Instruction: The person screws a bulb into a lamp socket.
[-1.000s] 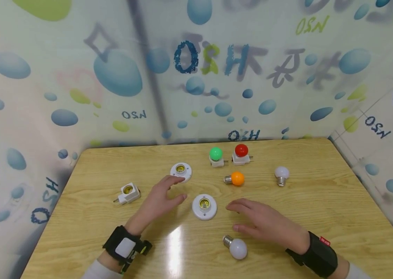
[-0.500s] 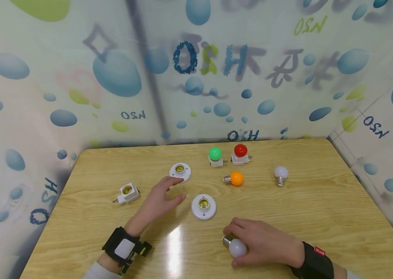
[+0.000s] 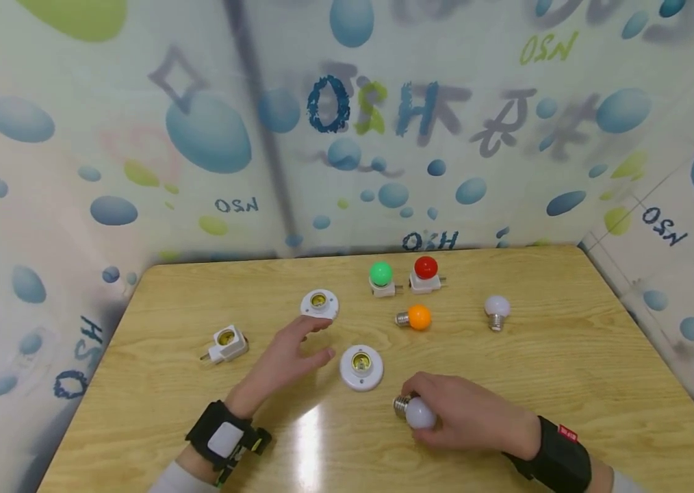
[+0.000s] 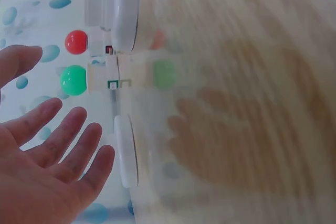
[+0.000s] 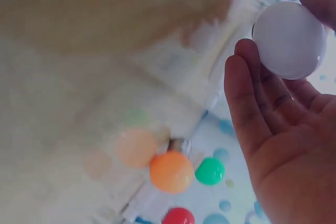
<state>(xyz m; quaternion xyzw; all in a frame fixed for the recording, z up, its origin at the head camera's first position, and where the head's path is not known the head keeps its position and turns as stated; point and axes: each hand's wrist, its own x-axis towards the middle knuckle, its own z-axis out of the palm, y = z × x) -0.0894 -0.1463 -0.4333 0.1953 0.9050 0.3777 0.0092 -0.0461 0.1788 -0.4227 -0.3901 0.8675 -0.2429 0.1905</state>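
My right hand (image 3: 467, 414) holds a white light bulb (image 3: 419, 413) between thumb and fingers, its metal screw base pointing left. In the right wrist view the round white bulb (image 5: 290, 40) sits between the thumb and the fingertips. My left hand (image 3: 285, 356) hovers over the table with relaxed fingers and holds nothing; its fingertips overlap the front rim of the rear round lamp socket (image 3: 319, 302) in the head view. Between the two hands lies a second round white lamp socket (image 3: 361, 368), with its brass-coloured opening facing up.
A white plug-in socket (image 3: 228, 344) lies at the left. Toward the back stand a green bulb (image 3: 380, 274) and a red bulb (image 3: 426, 268) in plug-in sockets. An orange bulb (image 3: 419, 317) and another white bulb (image 3: 497, 305) lie on the wooden table (image 3: 569, 356).
My right hand came down to the near white bulb, took hold of it, and moved it slightly away from me. The left hand has barely moved.
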